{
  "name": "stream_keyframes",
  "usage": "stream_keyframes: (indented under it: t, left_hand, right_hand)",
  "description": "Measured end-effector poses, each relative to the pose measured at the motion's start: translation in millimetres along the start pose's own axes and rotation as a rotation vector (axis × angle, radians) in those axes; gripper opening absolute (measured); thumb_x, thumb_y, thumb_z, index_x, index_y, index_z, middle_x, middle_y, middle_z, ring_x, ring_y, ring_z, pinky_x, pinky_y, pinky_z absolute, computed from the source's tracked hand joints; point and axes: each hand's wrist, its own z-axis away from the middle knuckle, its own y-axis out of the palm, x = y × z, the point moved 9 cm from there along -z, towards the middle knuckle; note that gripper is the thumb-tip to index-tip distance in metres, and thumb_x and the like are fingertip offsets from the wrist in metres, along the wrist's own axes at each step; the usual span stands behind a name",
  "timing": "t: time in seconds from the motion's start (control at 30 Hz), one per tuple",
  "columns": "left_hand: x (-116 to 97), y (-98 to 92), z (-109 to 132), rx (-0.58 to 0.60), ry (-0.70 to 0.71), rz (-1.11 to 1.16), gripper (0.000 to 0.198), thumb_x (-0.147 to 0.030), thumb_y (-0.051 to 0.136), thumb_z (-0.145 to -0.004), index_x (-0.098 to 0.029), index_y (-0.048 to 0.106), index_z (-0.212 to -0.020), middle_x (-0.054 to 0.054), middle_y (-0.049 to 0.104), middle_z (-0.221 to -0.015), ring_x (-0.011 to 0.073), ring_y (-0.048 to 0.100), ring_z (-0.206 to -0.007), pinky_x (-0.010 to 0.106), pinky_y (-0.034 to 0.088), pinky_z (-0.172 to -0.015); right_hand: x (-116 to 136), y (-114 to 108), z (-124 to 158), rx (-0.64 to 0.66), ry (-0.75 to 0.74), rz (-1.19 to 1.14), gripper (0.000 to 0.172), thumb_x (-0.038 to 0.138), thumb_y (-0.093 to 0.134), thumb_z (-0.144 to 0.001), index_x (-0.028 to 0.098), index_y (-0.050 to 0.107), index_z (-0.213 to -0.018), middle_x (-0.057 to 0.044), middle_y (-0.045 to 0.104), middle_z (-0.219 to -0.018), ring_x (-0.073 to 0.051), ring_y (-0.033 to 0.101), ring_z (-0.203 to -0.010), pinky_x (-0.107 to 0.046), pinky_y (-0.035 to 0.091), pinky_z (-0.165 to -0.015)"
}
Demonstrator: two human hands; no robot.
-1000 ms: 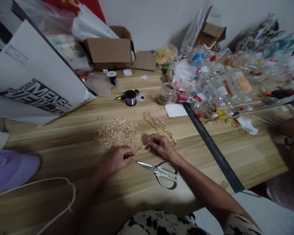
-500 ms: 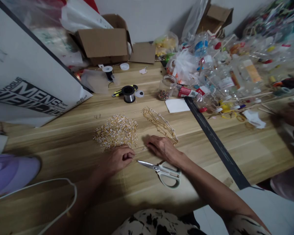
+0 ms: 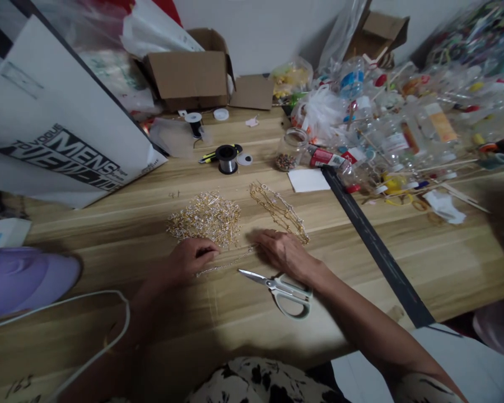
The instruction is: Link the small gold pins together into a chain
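A thin beaded chain (image 3: 227, 265) lies slantwise on the wooden table between my hands. My right hand (image 3: 282, 252) is closed, pinching the chain's upper right end at its fingertips. At the front edge of a heap of small gold and silver pieces (image 3: 208, 218), my left hand (image 3: 194, 258) is curled with thumb and fingers together; what they hold, if anything, is hidden. The chain's other end lies loose just below that hand. Scissors (image 3: 279, 291) with pale handles rest slightly open below the chain. Several finished-looking gold and silver chains (image 3: 279, 210) lie beyond my right hand.
Behind are a wire spool (image 3: 227, 159), a utility knife (image 3: 208, 158) and a jar of beads (image 3: 292, 151). Plastic bottles (image 3: 397, 140) crowd the back right. A white box (image 3: 67, 129) and a purple appliance (image 3: 33, 280) with a white cord (image 3: 109, 292) stand left.
My left hand has let go of the chain and moved up and left to the heap. The chain now lies stretched out. The view has shifted slightly; a person's hand at right has left view.
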Motion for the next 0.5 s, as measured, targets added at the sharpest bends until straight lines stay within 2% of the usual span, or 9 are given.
stream_keyframes:
  t: [0.17, 0.27, 0.5]
  left_hand:
    - [-2.8, -1.6, 4.7, 0.025, -0.002, -0.050, 0.026, -0.032, 0.049, -0.080, -0.013, 0.066, -0.077, 0.002, 0.064, -0.071, 0.0143, 0.054, -0.065, 0.023, 0.039, -0.059]
    - [-7.8, 1.1, 7.3, 0.077, 0.030, -0.090, 0.025, -0.030, 0.048, -0.082, -0.014, 0.065, -0.075, 0.002, 0.063, -0.070, 0.0140, 0.054, -0.066, 0.022, 0.038, -0.060]
    - [-11.5, 7.7, 12.4, 0.144, 0.113, -0.203, 0.026, -0.029, 0.045, -0.086, -0.014, 0.063, -0.074, 0.002, 0.063, -0.073, 0.0129, 0.054, -0.069, 0.021, 0.038, -0.064]
  right_hand:
    - [2.8, -0.4, 2.2, 0.034, 0.027, 0.108, 0.027, 0.012, 0.043, -0.089, 0.018, 0.057, -0.112, -0.008, 0.064, -0.102, -0.015, 0.058, -0.080, -0.024, 0.034, -0.063]
    - [5.4, -2.1, 3.3, 0.076, 0.047, 0.176, 0.021, 0.012, 0.042, -0.090, 0.017, 0.058, -0.103, -0.008, 0.065, -0.097, -0.016, 0.058, -0.078, -0.025, 0.034, -0.062]
    - [11.1, -4.8, 3.4, 0.110, 0.048, 0.272, 0.018, 0.014, 0.040, -0.093, 0.017, 0.055, -0.101, -0.007, 0.063, -0.099, -0.018, 0.059, -0.082, -0.025, 0.037, -0.063]
